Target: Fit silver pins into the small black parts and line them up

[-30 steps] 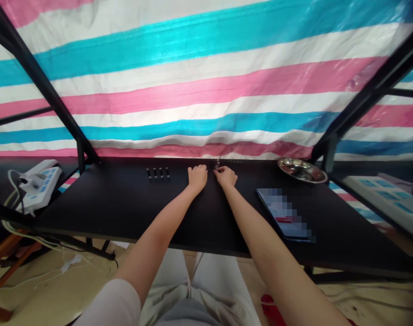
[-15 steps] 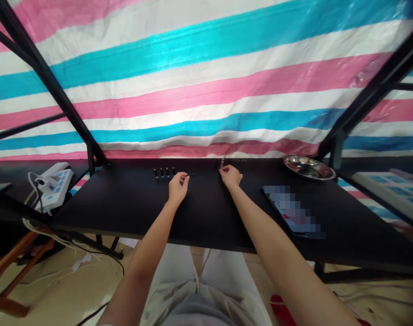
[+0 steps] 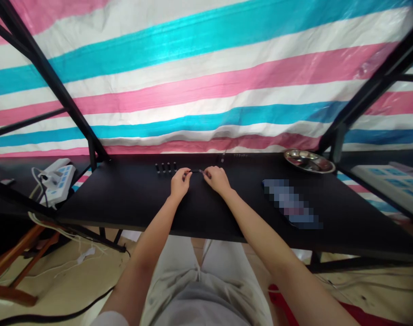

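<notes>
My left hand pinches a thin black stick-like piece that points to the right, level above the black table. Its exact kind is too small to tell. At its right end my right hand is closed, thumb and finger pressed round a tiny part that I cannot make out. The two hands are close together, and the fingertips meet near the stick's end. Just left of my left hand stands a row of several short black cylinders with pale tops. Beyond my right hand lie small pale pieces.
A row of tiny pale bits runs along the table's back edge. A round metal divided plate sits at the back right, with a blurred-out flat object before it. Black frame posts rise on both sides; a power strip is at left.
My right hand has come away from the small pale pieces at the back and moved left, up to the black stick's end. My left hand keeps its pinch, hardly moved.
</notes>
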Available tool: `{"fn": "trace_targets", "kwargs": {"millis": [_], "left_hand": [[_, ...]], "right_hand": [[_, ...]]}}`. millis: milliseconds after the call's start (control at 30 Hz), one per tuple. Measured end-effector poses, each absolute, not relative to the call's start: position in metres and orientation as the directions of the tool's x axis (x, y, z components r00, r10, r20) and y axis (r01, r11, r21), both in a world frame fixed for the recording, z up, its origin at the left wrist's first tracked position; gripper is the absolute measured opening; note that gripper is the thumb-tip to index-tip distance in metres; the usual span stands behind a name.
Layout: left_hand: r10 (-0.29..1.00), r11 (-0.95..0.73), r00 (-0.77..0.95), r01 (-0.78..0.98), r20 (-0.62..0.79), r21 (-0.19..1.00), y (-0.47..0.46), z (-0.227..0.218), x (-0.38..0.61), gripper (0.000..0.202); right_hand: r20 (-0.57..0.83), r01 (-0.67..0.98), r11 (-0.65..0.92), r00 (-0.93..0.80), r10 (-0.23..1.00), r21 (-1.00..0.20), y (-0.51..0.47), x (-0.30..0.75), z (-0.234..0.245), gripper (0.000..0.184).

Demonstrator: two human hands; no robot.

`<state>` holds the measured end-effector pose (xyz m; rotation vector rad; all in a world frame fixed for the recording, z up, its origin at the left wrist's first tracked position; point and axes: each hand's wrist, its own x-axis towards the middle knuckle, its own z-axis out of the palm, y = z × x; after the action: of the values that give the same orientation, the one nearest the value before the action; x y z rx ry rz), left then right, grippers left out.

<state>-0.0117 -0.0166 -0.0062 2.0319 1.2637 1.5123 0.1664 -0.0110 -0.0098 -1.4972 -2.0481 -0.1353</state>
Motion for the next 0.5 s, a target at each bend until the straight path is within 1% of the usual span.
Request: {"fn": "trace_targets", "kwargs": {"millis": [167, 333, 400, 500], "left_hand": [[0.786, -0.564, 0.063, 0.482, 0.615, 0.671, -0.017, -0.007, -0.011, 0.018], [0.773, -0.579, 0.09, 0.506, 0.628, 0.639, -0.02, -0.005, -0.01, 0.022], [0.769, -0.593, 0.137, 0.518, 0.625, 0.616, -0.023, -0.004, -0.009, 0.026], [0.76, -0.628, 0.278, 0.549, 0.587, 0.552, -0.028, -0.002, -0.009, 0.034]], "right_hand": [[0.519, 0.896, 0.389, -0.233, 0.822, -0.214, -0.013, 0.164, -0.009, 0.017], [0.494, 0.905, 0.385, -0.254, 0.831, -0.182, -0.015, 0.164, -0.006, 0.016], [0.48, 0.908, 0.379, -0.256, 0.839, -0.178, -0.016, 0.164, -0.005, 0.016], [0.471, 0.906, 0.38, -0.257, 0.844, -0.185, -0.017, 0.163, -0.004, 0.014]]}}
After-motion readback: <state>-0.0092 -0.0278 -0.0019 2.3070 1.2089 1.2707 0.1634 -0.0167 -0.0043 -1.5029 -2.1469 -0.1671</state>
